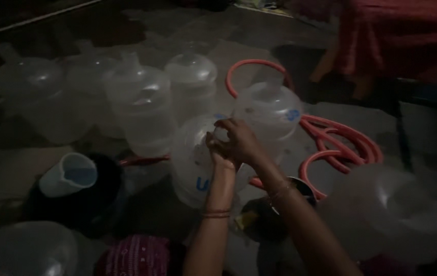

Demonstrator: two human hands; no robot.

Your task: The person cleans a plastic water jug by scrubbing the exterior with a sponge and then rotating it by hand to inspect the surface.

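Reaching forward, both hands (pixel 231 145) clasp the nearest clear jug's (pixel 193 168) neck.

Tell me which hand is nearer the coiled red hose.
Right. The right hand sits on the jug's top on the side toward the red hose; the left hand is beside it, farther away.
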